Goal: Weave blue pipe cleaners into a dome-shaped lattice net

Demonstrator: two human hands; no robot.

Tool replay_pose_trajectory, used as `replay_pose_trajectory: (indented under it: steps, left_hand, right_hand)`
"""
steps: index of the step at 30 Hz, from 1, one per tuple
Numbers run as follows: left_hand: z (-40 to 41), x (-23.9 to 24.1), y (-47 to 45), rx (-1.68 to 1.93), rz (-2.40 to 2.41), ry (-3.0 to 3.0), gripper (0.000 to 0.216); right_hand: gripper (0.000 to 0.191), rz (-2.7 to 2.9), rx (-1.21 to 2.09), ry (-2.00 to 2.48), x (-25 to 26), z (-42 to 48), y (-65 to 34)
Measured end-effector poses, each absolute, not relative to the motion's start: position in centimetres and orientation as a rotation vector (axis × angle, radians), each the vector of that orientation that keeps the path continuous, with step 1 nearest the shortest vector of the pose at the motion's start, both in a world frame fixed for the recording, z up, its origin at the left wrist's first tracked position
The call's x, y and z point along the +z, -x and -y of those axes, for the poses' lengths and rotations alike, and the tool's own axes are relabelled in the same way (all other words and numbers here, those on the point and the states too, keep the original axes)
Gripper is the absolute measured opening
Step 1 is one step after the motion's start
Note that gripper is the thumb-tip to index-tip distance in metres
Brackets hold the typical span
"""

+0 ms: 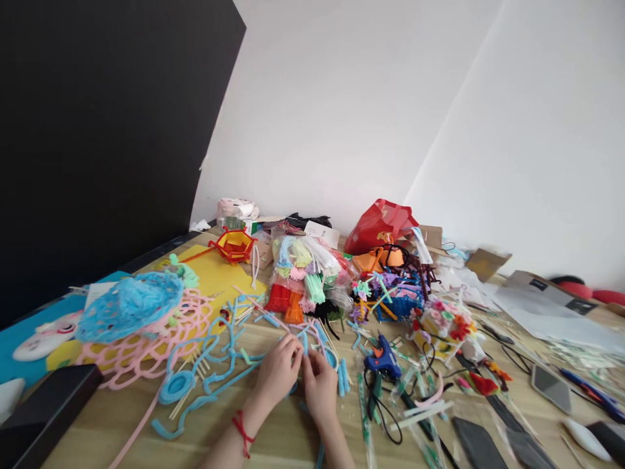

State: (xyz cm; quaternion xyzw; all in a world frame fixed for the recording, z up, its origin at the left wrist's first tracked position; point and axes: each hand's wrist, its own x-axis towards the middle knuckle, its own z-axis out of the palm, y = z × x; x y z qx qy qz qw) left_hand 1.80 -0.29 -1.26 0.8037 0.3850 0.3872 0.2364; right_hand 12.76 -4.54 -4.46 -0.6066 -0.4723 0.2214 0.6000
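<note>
My left hand (280, 369), with a red cord round the wrist, is closed in a pinch at the front middle of the table. Right beside it, my right hand (319, 383) is closed too. A light blue pipe cleaner (305, 341) shows between the fingertips of both hands; my fingers cover part of it. Short blue pieces (342, 376) lie just right of my right hand. To the left, long bent blue pipe cleaners (215, 378) spread over the wood, with a coiled blue ring (176, 387) among them.
A pink looped mesh (146, 355) and a blue fluffy piece (134, 306) lie at left. Pipe cleaner bundles (312, 260) and a red bag (381, 225) stand behind. A blue glue gun (383, 358), a flower-covered piece (444, 326) and a phone (551, 388) are at right.
</note>
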Motion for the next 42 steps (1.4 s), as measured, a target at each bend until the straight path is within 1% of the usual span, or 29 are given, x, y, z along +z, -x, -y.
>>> replay_pose_trajectory:
  steps: [6, 11, 17, 23, 30, 36, 42]
  left_hand:
    - [0.1, -1.7, -1.9, 1.109, -1.085, -2.133, 0.022]
    - [-0.5, -2.5, -2.2, 1.249, -1.062, -1.820, 0.019]
    - [-1.4, -2.6, -2.1, 1.190, -1.089, -1.611, 0.024]
    - [-1.2, -2.4, -2.1, 1.230, -1.103, -1.597, 0.023]
    - [-0.7, -2.1, -2.4, 1.169, -1.044, -1.506, 0.035]
    - [-0.8, -1.7, -2.2, 1.204, -1.085, -1.564, 0.032]
    - [-0.6, -1.8, -2.2, 1.181, -1.028, -1.704, 0.028]
  right_hand:
    - [0.041, 1.131, 0.485, 1.428, -4.1, 4.6, -12.6]
    - [0.037, 1.156, 0.472, 1.399, -3.9, 4.7, -12.4]
    - [0.036, 1.138, 0.526, 1.397, -4.2, 4.6, -12.4]
    - [0.036, 1.135, 0.510, 1.374, -4.8, 4.4, -12.6]
    - [0.036, 1.201, 0.470, 1.418, -4.8, 4.5, -12.5]
    - [0.028, 1.256, 0.363, 1.350, -3.7, 4.8, -12.7]
    - [0.028, 1.168, 0.380, 1.463, -4.0, 4.8, -12.9]
